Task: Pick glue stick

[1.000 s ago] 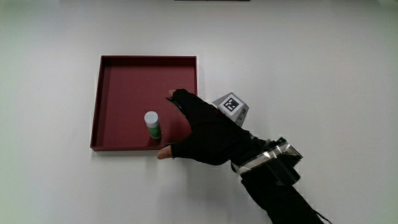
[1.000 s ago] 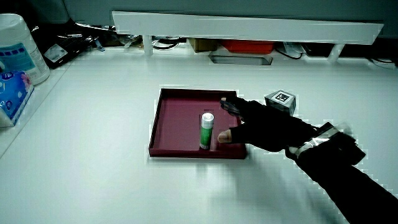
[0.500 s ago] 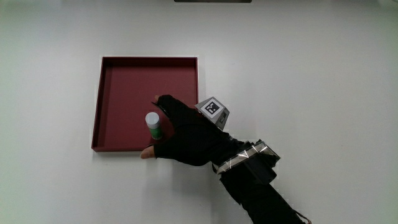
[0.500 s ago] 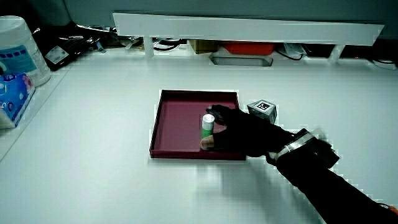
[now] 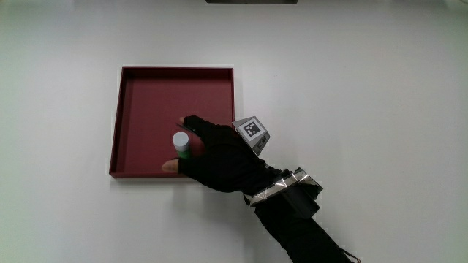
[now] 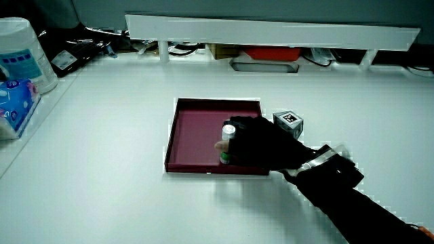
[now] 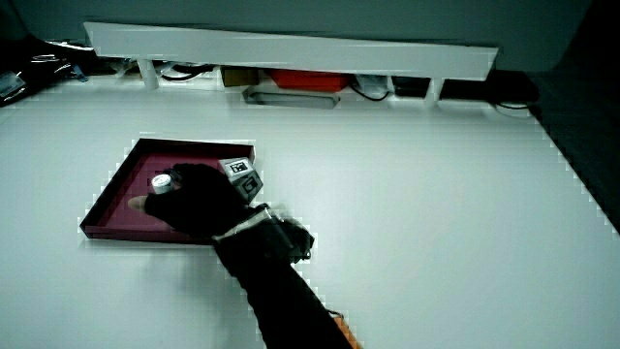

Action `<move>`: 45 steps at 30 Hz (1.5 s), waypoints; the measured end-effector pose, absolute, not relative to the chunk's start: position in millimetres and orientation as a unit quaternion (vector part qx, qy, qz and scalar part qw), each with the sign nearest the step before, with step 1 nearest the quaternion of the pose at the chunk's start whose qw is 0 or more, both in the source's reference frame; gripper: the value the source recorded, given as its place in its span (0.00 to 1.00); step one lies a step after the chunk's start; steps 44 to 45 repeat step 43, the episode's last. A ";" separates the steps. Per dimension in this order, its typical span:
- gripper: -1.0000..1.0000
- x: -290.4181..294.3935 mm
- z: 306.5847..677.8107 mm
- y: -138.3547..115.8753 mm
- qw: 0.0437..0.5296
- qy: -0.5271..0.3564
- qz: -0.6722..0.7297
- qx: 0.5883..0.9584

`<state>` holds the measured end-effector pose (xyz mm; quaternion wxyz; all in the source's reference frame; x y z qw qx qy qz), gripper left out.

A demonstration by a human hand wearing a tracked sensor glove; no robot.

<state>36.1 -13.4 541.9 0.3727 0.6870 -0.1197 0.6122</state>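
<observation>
A glue stick with a white cap and green body stands upright in a dark red square tray, close to the tray wall nearest the person. The gloved hand reaches over that wall and wraps the stick, with the thumb on one side and the curled fingers on the other. The patterned cube rides on the back of the hand. In both side views the cap pokes up above the fingers of the hand, which hide most of the body. The stick's base rests on the tray floor.
In a side view a white tub and a blue packet stand at the table's edge. A low white partition runs along the table, with cables and small items under it. The forearm stretches from the tray toward the person.
The hand slid farther into the tray toward the glue stick, and its thumb and fingers have closed around the stick. The stick stays where it stood.
</observation>
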 end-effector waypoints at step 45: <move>1.00 88.8 467.7 -37.1 0.267 -0.142 0.671 0.677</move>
